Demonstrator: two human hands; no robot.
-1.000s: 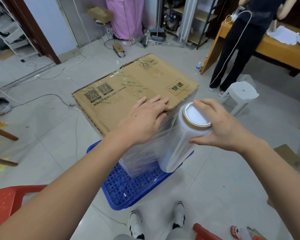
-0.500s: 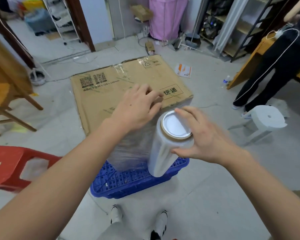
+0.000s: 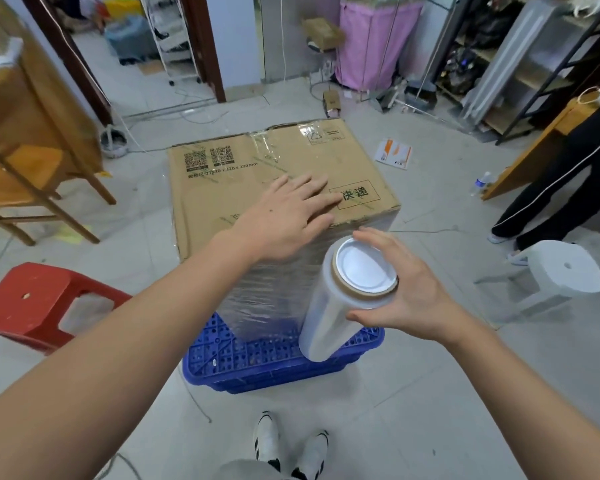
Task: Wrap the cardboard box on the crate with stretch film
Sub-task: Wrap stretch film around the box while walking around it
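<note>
Both hands on box (image 3: 257, 188); roll (image 3: 340, 306)

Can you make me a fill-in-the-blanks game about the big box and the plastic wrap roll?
1. The brown cardboard box stands on a plastic crate coloured ____.
2. The left hand lies flat on the ____ of the box.
3. The right hand grips the clear stretch film roll near its ____ end.
4. The plastic stool on the left is coloured ____.

Missing words: blue; top; upper; red
</note>
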